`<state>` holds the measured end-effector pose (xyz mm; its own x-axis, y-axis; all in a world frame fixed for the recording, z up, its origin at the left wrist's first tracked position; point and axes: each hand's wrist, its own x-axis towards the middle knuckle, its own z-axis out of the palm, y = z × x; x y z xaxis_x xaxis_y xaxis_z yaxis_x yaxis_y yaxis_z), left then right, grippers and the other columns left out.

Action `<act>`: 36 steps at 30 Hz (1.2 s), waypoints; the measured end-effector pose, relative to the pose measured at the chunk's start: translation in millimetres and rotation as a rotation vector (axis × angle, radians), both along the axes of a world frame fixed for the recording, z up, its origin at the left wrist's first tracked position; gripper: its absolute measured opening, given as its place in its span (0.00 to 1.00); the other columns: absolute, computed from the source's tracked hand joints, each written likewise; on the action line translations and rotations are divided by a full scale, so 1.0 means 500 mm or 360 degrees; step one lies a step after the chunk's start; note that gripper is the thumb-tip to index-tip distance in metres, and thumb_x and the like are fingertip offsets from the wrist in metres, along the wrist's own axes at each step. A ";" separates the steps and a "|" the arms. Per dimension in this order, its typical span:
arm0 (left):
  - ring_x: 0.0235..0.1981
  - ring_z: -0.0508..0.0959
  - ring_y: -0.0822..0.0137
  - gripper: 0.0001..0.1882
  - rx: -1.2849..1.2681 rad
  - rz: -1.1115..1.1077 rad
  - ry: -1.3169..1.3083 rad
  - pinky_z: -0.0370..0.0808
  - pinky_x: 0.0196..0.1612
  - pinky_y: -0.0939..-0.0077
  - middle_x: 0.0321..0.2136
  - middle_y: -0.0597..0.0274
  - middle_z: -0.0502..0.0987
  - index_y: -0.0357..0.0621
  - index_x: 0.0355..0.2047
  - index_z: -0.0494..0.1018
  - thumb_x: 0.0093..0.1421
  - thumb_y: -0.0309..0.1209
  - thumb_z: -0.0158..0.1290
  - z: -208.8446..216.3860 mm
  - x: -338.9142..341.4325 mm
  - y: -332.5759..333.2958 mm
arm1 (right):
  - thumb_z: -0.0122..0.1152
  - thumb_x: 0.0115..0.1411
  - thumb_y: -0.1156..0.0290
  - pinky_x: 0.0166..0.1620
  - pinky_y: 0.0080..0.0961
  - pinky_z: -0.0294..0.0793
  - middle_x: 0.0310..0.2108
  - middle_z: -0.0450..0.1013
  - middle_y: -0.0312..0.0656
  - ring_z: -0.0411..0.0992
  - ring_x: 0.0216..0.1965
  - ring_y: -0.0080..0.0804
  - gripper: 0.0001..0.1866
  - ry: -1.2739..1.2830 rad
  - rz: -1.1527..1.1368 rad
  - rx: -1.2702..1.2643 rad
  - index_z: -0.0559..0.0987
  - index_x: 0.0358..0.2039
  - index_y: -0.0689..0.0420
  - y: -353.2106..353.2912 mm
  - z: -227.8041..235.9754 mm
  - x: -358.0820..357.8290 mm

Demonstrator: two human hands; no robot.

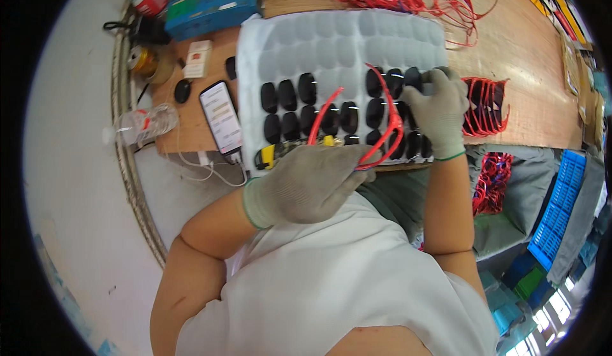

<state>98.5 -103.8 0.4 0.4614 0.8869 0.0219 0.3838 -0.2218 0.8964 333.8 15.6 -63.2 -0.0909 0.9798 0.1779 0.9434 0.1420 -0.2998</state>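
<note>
- White tray [248, 56] on the bench [535, 94]: one; its upper pockets show no lenses, its lower ones hold dark lenses [287, 94], three in the left half's upper filled row and five in the row beneath; the others are partly covered, so no sure count.
- Red frame [394, 123]: one, above the tray's near part, pinched by the left hand [312, 184].
- Right hand [438, 110]: bent fingers over lenses at the tray's right edge; cannot tell whether it grips one.
- Blue box [213, 12]: one, beyond the tray's left corner.
- Clear bottle [153, 123]: one, lying left of one phone [220, 117].
- Blue crate [558, 206]: one, right, below the bench.
</note>
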 end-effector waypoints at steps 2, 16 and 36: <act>0.28 0.82 0.54 0.17 0.0023 0.0069 -0.0126 0.78 0.30 0.65 0.30 0.51 0.81 0.36 0.51 0.70 0.64 0.29 0.55 -0.007 -0.003 -0.022 | 0.69 0.48 0.68 0.49 0.43 0.70 0.40 0.77 0.48 0.72 0.46 0.50 0.12 0.0257 0.0184 0.0113 0.79 0.32 0.60 -0.011 0.001 0.011; 0.24 0.81 0.60 0.10 0.0046 0.0101 0.0059 0.78 0.31 0.70 0.25 0.54 0.79 0.31 0.44 0.72 0.63 0.22 0.48 0.048 -0.042 -0.100 | 0.63 0.56 0.86 0.37 0.21 0.75 0.38 0.76 0.40 0.75 0.37 0.24 0.10 0.2039 0.0495 -0.0616 0.79 0.40 0.67 -0.301 0.172 -0.090; 0.27 0.81 0.50 0.08 -0.0151 -0.0504 0.0326 0.77 0.30 0.60 0.28 0.51 0.79 0.40 0.41 0.71 0.64 0.30 0.52 0.122 -0.067 -0.153 | 0.56 0.64 0.67 0.46 0.37 0.75 0.38 0.79 0.52 0.77 0.38 0.40 0.17 0.3067 0.0637 -0.1699 0.79 0.41 0.72 -0.383 0.113 -0.083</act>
<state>65.0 -180.1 61.6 0.6990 0.6935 -0.1747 0.4831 -0.2777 0.8303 292.5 -175.7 -6.7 -0.6701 0.7271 -0.1494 -0.5128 -0.5990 -0.6150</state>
